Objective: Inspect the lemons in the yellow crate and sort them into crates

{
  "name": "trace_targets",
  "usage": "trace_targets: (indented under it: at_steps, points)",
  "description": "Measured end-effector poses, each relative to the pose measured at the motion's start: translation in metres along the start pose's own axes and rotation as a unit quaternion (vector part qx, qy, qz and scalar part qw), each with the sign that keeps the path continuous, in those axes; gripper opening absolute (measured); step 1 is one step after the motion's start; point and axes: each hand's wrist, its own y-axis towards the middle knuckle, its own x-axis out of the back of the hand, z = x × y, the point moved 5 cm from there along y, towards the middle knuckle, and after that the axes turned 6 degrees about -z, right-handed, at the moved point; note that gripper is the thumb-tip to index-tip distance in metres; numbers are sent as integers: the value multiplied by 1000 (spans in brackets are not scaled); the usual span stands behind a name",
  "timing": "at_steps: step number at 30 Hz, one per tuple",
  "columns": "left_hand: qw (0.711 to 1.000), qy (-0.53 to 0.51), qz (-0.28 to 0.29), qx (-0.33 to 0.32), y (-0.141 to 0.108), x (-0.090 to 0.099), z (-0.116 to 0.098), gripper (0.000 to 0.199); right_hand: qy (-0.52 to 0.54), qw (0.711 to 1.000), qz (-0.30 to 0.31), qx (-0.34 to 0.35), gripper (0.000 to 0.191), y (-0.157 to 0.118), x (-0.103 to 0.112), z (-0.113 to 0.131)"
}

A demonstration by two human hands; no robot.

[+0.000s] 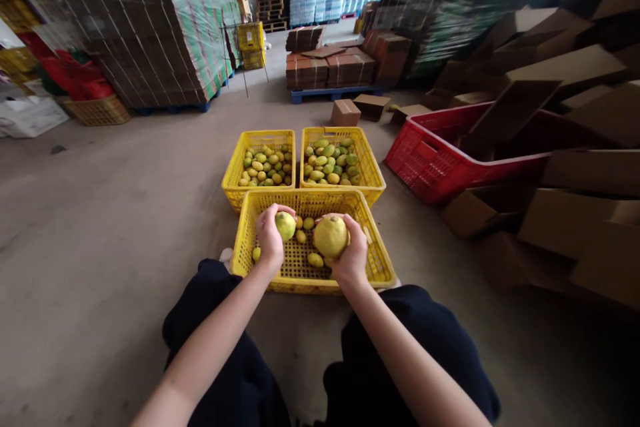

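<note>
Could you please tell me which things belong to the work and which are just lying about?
Likely involved:
Left hand, holding a round yellow-green fruit
Right hand, holding a larger yellow fruit
Yellow rectangular plastic crate beneath
Two fruit-filled yellow plastic crates beyond

Apparently lying about:
Red plastic crate
Brown cardboard boxes

No text, number or sign can be read, perhaps owing to blur.
</note>
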Motion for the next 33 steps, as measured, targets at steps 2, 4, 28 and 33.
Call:
trace_targets:
  at_steps: [2,4,28,33]
  points:
    - [999,15,26,-30,-7,-3,-1,32,-57,989,-7,134,21,-6,0,11]
    - [997,25,54,-41,-15,-6,-1,32,-100,973,2,208,24,-13,-2,16]
    - [935,68,180,-297,-38,-13,-26,53,-180,877,178,408,33,-43,-5,35]
    - [933,45,200,-296,-40,-16,-29,51,-178,879,178,404,32,-44,-6,36]
